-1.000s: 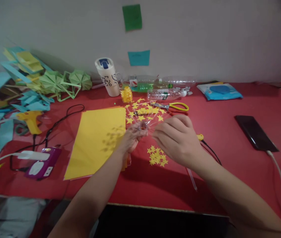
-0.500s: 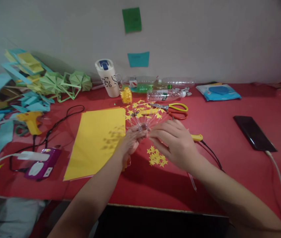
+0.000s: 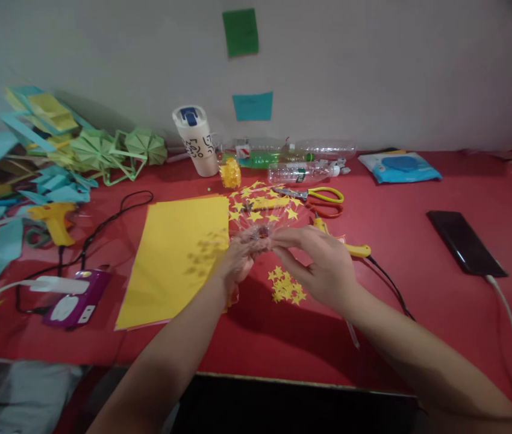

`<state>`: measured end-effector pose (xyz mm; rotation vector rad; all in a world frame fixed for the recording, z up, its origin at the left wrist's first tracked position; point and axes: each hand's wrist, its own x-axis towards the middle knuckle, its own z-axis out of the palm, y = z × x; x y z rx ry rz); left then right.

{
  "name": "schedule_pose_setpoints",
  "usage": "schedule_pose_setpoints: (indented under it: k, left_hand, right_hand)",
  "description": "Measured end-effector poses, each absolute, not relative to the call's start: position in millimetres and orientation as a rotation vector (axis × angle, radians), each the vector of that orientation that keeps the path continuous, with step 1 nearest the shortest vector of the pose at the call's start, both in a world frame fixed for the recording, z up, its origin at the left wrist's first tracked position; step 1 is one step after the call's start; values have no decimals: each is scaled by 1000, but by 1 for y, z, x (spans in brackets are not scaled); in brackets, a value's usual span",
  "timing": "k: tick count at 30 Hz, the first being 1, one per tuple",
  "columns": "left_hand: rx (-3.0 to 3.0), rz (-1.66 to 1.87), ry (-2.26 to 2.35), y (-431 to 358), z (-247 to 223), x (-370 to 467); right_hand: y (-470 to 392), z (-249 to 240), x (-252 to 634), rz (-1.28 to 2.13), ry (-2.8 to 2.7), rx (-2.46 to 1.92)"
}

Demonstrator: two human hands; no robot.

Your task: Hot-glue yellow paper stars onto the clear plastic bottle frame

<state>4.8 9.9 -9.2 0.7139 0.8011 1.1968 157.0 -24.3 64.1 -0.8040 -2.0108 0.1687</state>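
Plastic piece point(image 3: 263, 232) in left hand point(image 3: 240, 254), right hand point(image 3: 321, 258) at its edge

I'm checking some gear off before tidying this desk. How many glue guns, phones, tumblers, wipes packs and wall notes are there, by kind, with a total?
Glue guns: 2, one partly behind the right hand
Phone: 1
Tumbler: 1
Wipes pack: 1
Wall notes: 2
Total: 7

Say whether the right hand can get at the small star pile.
Probably yes: the star pile lies uncovered close to the right hand, though that hand is now at the clear plastic.
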Motion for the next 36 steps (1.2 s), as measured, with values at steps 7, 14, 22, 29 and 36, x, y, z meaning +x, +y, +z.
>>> schedule_pose_setpoints:
  k: [7, 14, 22, 29, 36]
  left_hand:
    - [697, 1162, 787, 10, -10, 4]
    - [718, 1178, 765, 11, -14, 4]
    - [720, 1166, 791, 11, -13, 3]
    - [742, 1158, 778, 9, -11, 4]
    - [741, 1165, 796, 8, -10, 4]
  right_hand:
    - [-26, 65, 158, 128, -1997, -818]
    - [-25, 64, 157, 63, -2020, -791]
    - [-25, 63, 158, 111, -2015, -814]
    - [-26, 64, 159, 152, -2020, -839]
    - [-25, 64, 159, 133, -2084, -787]
